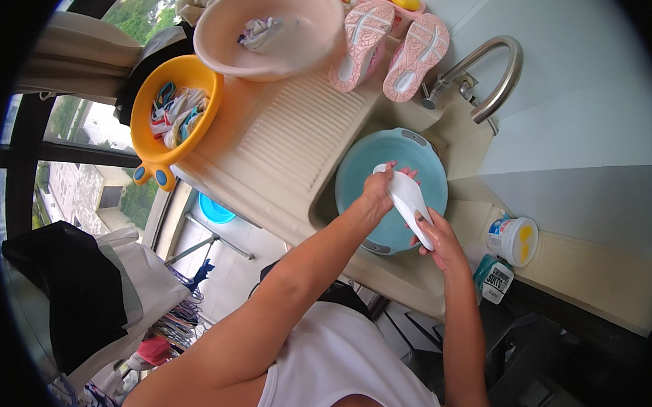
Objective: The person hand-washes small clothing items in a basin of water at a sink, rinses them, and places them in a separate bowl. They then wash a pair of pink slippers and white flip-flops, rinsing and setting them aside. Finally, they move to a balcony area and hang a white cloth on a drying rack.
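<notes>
A white shoe insole (408,194) is held between both hands above a light-blue plastic basin (356,155). My left hand (381,188) grips its far end, thumb on top and fingers showing past the edge. At the nearer end, my right hand (438,235) has its thumb laid on the upper face and its fingers beneath. The basin sits in the beige laundry sink (321,206). Behind it, a pair of pink sneakers (366,45) leans with the pink-and-white soles facing me.
A curved metal faucet (512,75) arches at the sink's right. Left of the ribbed washboard (299,130) stand a pink basin (314,15) and a yellow basin (212,114), each holding cloth items. A white tub (509,241) and a teal package (490,278) sit on the right ledge.
</notes>
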Demonstrator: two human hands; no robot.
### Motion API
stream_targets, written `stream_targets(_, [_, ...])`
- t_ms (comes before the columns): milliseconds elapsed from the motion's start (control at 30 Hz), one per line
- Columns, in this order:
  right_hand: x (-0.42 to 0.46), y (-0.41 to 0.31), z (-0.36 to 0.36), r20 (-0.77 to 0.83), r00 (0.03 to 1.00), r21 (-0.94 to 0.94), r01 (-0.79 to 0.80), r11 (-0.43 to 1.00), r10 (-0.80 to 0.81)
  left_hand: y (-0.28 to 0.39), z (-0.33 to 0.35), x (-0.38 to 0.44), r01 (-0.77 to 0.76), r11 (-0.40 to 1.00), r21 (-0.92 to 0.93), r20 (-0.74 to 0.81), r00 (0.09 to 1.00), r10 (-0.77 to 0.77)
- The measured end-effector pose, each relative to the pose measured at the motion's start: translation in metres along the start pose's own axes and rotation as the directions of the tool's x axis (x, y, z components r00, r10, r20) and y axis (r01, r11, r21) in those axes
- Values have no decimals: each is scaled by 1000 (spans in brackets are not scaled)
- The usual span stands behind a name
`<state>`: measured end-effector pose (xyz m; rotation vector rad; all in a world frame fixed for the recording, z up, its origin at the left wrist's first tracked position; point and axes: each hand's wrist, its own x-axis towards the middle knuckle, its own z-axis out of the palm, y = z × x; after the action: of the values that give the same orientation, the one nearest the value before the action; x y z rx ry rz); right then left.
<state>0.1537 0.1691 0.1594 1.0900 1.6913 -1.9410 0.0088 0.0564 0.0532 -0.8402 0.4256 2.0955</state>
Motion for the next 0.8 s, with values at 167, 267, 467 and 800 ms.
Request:
stream_targets(167, [-6,-2,14,-109,994,-79,6,997,-14,-4,2,-13,-21,1000,-7,-121,992,20])
stream_targets(267, [-5,7,20,-163,983,-215,43,976,-80,-6,-8,-8,-58,997,44,-159,985,64])
stream_targets(467, [-13,0,43,-286,942,-413,42,910,-173,-4,-9,-4,-88,993,82,-197,975,103])
stream_targets(800, [-10,4,43,-403,851,-509,98,855,-337,-5,-11,-14,72,996,-44,-13,997,-73])
